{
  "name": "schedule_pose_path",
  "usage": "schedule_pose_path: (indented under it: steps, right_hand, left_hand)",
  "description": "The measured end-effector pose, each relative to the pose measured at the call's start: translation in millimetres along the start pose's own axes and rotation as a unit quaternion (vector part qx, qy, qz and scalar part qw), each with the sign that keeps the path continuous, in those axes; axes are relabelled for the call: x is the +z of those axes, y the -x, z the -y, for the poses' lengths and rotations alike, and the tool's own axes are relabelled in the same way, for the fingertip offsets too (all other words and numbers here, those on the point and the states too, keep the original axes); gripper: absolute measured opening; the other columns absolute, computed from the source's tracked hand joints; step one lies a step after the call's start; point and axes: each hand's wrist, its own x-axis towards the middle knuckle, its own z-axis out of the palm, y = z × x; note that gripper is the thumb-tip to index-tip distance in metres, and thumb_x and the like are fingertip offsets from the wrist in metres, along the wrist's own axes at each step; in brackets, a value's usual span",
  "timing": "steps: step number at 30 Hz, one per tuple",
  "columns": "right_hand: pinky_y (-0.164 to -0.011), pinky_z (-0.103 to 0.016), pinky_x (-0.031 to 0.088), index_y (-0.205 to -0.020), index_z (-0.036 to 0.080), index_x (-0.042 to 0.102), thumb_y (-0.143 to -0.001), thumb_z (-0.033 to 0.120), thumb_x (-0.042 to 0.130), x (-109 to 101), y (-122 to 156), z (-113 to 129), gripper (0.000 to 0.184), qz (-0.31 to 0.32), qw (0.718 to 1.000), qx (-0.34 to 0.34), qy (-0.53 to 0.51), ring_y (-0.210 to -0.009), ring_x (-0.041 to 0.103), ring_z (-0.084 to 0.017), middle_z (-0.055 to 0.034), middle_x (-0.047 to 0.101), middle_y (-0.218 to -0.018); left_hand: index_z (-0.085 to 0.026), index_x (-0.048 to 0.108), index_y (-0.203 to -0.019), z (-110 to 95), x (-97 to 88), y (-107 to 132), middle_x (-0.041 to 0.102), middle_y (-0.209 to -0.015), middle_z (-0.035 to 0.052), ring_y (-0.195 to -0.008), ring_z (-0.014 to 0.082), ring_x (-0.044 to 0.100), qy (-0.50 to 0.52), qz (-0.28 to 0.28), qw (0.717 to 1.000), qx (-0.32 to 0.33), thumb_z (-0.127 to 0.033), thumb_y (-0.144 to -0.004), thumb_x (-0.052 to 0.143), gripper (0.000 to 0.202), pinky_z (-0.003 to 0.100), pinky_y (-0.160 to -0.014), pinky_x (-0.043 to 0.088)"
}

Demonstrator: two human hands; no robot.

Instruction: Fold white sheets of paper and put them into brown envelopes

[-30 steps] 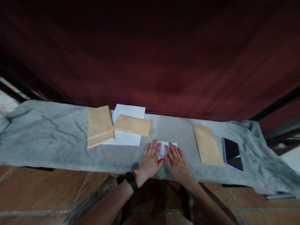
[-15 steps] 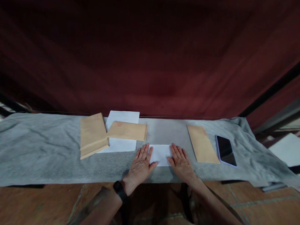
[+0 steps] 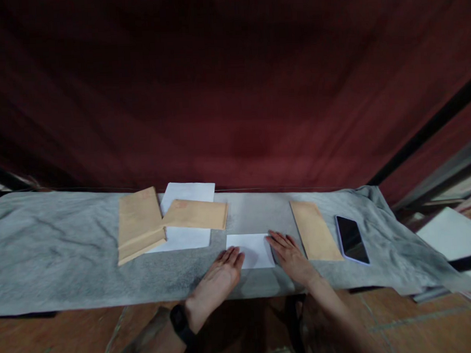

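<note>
A folded sheet of white paper (image 3: 254, 250) lies flat on the grey cloth near the front edge. At its left end rests my left hand (image 3: 221, 273), fingers stretched out and close together, with the tips over the paper. My right hand (image 3: 290, 256) lies at the paper's right edge, fingers extended and only the tips touching it. Neither hand grips anything. To the right of my right hand is a brown envelope (image 3: 316, 230).
Left of the paper, two brown envelopes (image 3: 139, 219) (image 3: 198, 213) partly cover white sheets (image 3: 191, 238). A phone (image 3: 352, 238) with a purple edge lies at the right on the grey cloth (image 3: 78, 256). A dark red curtain (image 3: 233, 119) hangs behind.
My left hand has slid back toward me and left, off much of the paper, its fingers closer together. My right hand still lies at the right edge. The whole view has shifted slightly.
</note>
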Motion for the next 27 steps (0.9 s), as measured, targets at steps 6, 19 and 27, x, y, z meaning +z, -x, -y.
schedule_pose_path:
  steps: [6, 19, 27]
  right_hand:
    - [-0.119, -0.049, 0.036, -0.130, 0.022, 0.065, -0.090, 0.021, 0.054, -8.9, -6.5, -0.3, 0.042, -0.062, 0.977, 0.010, -0.202, -0.141, 0.045, -0.025, -0.0094, 0.050, -0.153]
    - [-0.032, -0.018, 0.034, -0.084, 0.020, 0.060, -0.090, 0.049, 0.045, -4.6, -17.1, 36.0, 0.033, -0.008, 0.858, 0.304, -0.415, -0.035, 0.050, -0.011, 0.0082, 0.050, -0.046]
    - [-0.036, -0.020, 0.036, -0.095, 0.020, 0.063, -0.095, 0.039, 0.042, -3.3, -11.3, 37.9, 0.028, 0.027, 0.883, 0.331, -0.332, -0.036, 0.056, -0.013, 0.0041, 0.059, -0.050]
  left_hand:
    - [-0.023, 0.075, -0.104, 16.2, -13.4, -12.7, 0.078, -0.106, 0.0055, -0.099, 0.0223, 0.072, 0.230, -0.145, 0.958, -0.094, -0.023, -0.095, 0.051, 0.025, 0.037, -0.093, 0.054]
    - [-0.018, 0.045, -0.148, 22.5, 22.2, -31.2, 0.069, -0.117, 0.0099, -0.090, 0.0184, 0.069, 0.514, -0.156, 0.796, -0.278, -0.027, -0.088, 0.061, 0.062, 0.031, -0.077, 0.058]
    - [-0.026, 0.042, -0.150, 14.8, 32.2, -38.5, 0.035, -0.155, 0.0103, -0.140, 0.0252, 0.045, 0.286, -0.225, 0.902, -0.232, 0.004, -0.072, 0.049, 0.083, 0.042, -0.114, 0.044]
